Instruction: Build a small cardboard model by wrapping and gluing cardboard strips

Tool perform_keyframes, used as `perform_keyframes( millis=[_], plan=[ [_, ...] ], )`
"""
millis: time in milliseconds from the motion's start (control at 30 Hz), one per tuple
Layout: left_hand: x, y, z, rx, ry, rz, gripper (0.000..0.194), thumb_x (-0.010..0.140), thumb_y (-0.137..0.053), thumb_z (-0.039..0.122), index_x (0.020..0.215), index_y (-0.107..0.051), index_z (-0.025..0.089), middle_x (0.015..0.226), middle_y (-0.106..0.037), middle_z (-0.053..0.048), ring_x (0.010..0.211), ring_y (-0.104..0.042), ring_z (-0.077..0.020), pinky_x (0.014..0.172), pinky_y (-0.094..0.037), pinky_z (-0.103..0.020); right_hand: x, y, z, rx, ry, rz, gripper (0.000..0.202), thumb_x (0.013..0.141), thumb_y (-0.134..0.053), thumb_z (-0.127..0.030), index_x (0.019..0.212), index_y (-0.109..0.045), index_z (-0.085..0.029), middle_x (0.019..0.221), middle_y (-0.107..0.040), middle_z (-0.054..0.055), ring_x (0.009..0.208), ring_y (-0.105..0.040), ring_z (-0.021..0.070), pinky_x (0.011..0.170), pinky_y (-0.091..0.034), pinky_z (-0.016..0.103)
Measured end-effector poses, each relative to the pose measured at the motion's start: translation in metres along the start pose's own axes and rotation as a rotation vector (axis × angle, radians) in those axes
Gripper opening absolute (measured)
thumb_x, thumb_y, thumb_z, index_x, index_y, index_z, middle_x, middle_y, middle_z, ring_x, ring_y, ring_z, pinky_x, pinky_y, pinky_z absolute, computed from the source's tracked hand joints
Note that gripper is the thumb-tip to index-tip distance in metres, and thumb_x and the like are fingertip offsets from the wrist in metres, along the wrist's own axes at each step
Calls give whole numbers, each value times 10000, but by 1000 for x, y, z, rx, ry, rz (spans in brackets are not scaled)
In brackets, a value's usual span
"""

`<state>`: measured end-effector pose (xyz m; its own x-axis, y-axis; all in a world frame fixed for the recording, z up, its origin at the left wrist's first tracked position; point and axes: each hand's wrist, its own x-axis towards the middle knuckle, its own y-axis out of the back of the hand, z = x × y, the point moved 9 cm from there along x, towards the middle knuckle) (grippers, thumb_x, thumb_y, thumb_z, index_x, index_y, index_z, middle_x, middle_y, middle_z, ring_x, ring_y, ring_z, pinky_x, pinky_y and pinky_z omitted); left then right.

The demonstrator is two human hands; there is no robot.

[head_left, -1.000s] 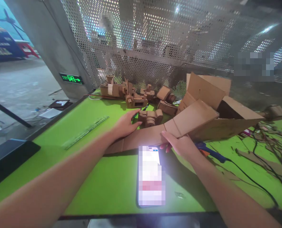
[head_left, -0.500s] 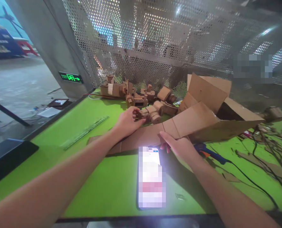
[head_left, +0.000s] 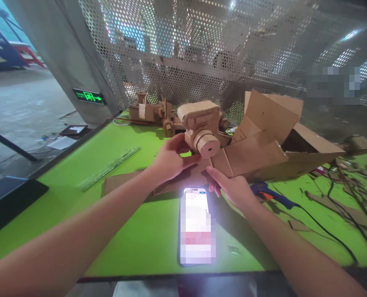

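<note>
My left hand (head_left: 171,161) is closed on a cardboard model (head_left: 202,117) shaped like a camera, with a round lens-like cylinder at its front. The model is raised above the green table and faces me. My right hand (head_left: 229,185) pinches the near edge of a long cardboard flap (head_left: 242,154), thumb on top and fingers below. This flap runs out from an opened cardboard box (head_left: 307,165) on the right. Below the hands lies a lit phone (head_left: 197,227), its screen partly blurred.
More cardboard models (head_left: 149,113) stand along the perforated metal screen (head_left: 171,70). A clear ruler (head_left: 112,167) lies on the left. To the right are a blue glue gun (head_left: 273,196) with its cord and cardboard scraps (head_left: 335,206). A black object (head_left: 13,204) sits at the left edge.
My left hand has lifted the cardboard camera model off the pile and turned its round front toward me. My right hand stays on the flap.
</note>
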<state>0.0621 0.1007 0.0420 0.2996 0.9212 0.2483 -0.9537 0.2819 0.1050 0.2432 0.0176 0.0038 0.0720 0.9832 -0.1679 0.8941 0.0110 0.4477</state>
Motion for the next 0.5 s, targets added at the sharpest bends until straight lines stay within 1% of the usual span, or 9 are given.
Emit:
perform_keyframes(
  millis=[100, 167, 233, 333, 400, 500],
  plan=[
    [-4, -6, -1, 12, -30, -10, 574, 673, -961, 351, 1136, -666, 183, 1132, -798, -116, 1011, -776, -280, 937, -632, -446, 0, -4, -5, 93, 53, -18, 582, 914, -676, -678, 545, -649, -229, 573, -670, 39, 508, -558, 156, 603, -455, 332],
    [-4, -12, -1, 5, -12, -34, 556, 687, -959, 393, 1114, -670, 183, 1128, -805, -122, 1002, -782, -277, 912, -641, -426, -1, -6, -4, 111, 47, -36, 550, 929, -684, -641, 557, -643, -238, 575, -674, 38, 540, -592, 169, 619, -472, 332],
    [-3, -15, -2, 12, 25, -27, 573, 664, -971, 396, 1111, -678, 189, 1111, -814, -109, 990, -785, -276, 875, -646, -403, -1, -9, -4, 120, 56, -55, 537, 943, -680, -621, 565, -639, -240, 577, -678, 38, 568, -616, 175, 645, -489, 330],
    [0, -14, -2, 17, 50, 30, 577, 604, -996, 353, 1068, -699, 179, 1078, -819, -101, 958, -784, -279, 817, -645, -380, -1, -12, -6, 169, 117, -76, 522, 932, -689, -632, 603, -657, -228, 615, -701, 36, 529, -576, 156, 635, -476, 333],
    [2, -16, -2, -1, 51, 27, 539, 606, -997, 353, 1028, -713, 176, 1071, -822, -99, 954, -786, -284, 809, -650, -385, 1, -13, -4, 181, 136, -78, 517, 922, -699, -644, 628, -675, -219, 640, -714, 37, 518, -559, 148, 634, -466, 335],
    [3, -19, -2, 25, 61, 15, 485, 627, -996, 387, 975, -728, 181, 1029, -830, -88, 936, -795, -291, 830, -662, -409, 2, -12, 0, 111, 126, -77, 533, 945, -671, -652, 638, -700, -217, 614, -695, 28, 558, -590, 158, 686, -477, 335]
  ],
)
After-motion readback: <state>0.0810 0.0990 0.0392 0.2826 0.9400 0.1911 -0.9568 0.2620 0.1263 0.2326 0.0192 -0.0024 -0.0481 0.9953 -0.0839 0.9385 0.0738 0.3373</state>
